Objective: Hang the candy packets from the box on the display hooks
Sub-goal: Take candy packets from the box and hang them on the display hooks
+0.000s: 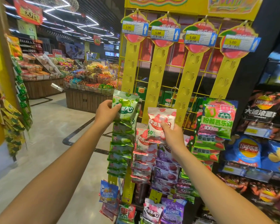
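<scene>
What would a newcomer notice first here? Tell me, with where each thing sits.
The yellow display rack fills the middle, its four strips bare above and packed with candy packets below. The left hand grips a green packet atop the leftmost column, while the right hand pinches a red and white packet before the second strip. Price tags reading 5.00 line the top.

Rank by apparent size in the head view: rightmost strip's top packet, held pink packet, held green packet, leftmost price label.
1. rightmost strip's top packet
2. held pink packet, held green packet: alike, both partly covered
3. leftmost price label
</scene>
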